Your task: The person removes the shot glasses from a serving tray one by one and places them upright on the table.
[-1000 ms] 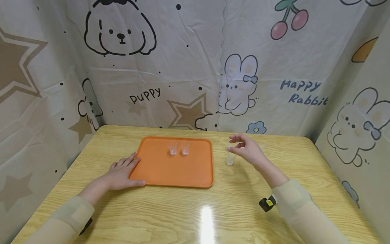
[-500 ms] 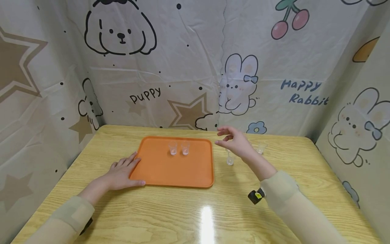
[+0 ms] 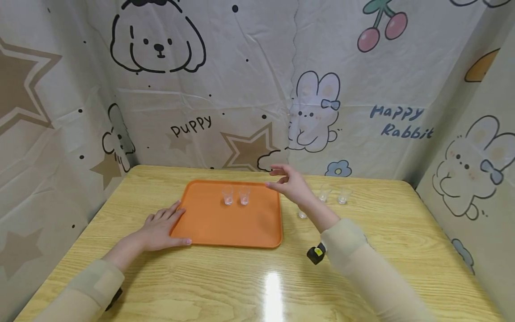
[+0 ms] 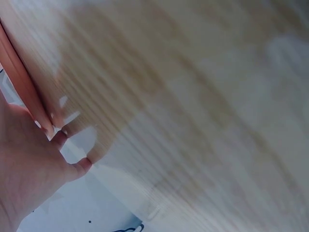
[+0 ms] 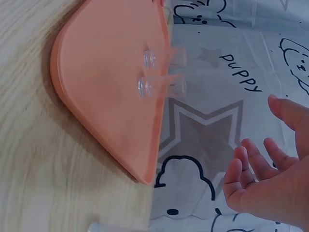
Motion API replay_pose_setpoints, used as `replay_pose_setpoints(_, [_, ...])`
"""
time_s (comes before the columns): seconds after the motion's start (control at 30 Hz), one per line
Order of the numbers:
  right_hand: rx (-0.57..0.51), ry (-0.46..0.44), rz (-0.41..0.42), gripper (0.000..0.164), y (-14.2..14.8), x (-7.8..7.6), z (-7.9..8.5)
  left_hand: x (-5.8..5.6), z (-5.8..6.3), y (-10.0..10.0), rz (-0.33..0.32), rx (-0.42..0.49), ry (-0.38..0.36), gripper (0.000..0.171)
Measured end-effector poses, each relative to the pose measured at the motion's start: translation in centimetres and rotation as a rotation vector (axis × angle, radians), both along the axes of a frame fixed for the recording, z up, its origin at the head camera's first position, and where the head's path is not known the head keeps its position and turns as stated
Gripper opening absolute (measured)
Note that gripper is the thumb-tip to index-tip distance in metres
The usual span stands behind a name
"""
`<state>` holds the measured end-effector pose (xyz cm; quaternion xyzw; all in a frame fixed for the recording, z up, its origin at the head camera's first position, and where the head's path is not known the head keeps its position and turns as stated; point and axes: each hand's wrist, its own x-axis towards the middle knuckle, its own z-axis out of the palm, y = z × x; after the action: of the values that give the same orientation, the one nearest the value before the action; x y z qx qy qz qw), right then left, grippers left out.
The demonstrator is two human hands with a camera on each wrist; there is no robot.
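An orange tray (image 3: 225, 228) lies on the table, with two small clear shot glasses, a left one (image 3: 228, 197) and a right one (image 3: 244, 197), upright near its back. My left hand (image 3: 162, 228) rests at the tray's left edge, fingers spread and thumb at the front corner. My right hand (image 3: 291, 185) hovers around the tray's back right corner, thumb and fingers apart. Nothing shows between them in the right wrist view, where the tray (image 5: 106, 72) and both glasses are visible. Beneath my right wrist is another shot glass (image 3: 302, 213), partly hidden.
Two more clear glasses, one (image 3: 323, 197) beside the right forearm and one (image 3: 344, 197) farther right, stand on the wooden table (image 3: 225, 281). A patterned cloth (image 3: 241, 89) hangs behind and along both sides of the table.
My right hand has moved left, away from above the glass beside the tray, to the tray's back right corner. Glasses behind the forearm have come into view. The left hand stays put.
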<state>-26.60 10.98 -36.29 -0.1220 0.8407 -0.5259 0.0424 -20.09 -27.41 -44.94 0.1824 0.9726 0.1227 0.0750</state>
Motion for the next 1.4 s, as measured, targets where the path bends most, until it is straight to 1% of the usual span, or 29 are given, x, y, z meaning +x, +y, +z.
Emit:
replay_pose_setpoints(0.37, [-0.038, -0.031, 0.011, 0.058, -3.3, -1.1, -3.2, 0.0, 0.0, -0.1, 0.002, 0.014, -0.01, 0.104])
replay_pose_setpoints(0.53, [-0.015, -0.016, 0.027, 0.059, -4.8, -1.3, -4.5, 0.0, -0.1, -0.1, 0.002, 0.016, -0.009, 0.104])
replay_pose_setpoints(0.63, [0.016, -0.018, 0.019, 0.058, -5.5, -1.4, -5.4, 0.1, -0.1, -0.2, 0.003, 0.012, -0.005, 0.104])
replay_pose_setpoints(0.83, [0.035, -0.019, 0.002, 0.058, -6.3, -1.9, -7.1, 0.0, -0.1, -0.1, 0.001, 0.01, -0.003, 0.104])
replay_pose_setpoints(1.0, [0.039, -0.006, -0.002, 0.05, -7.0, -2.2, -7.9, 0.0, 0.0, -0.2, 0.002, 0.015, -0.007, 0.104])
replay_pose_setpoints(1.23, [0.03, -0.031, -0.029, 0.035, -7.5, -2.2, -8.3, 0.0, 0.0, -0.2, 0.006, 0.023, -0.022, 0.105])
replay_pose_setpoints(1.4, [0.029, -0.04, -0.032, 0.033, -7.5, -2.1, -8.3, 0.0, 0.2, -0.1, 0.003, 0.025, -0.025, 0.105])
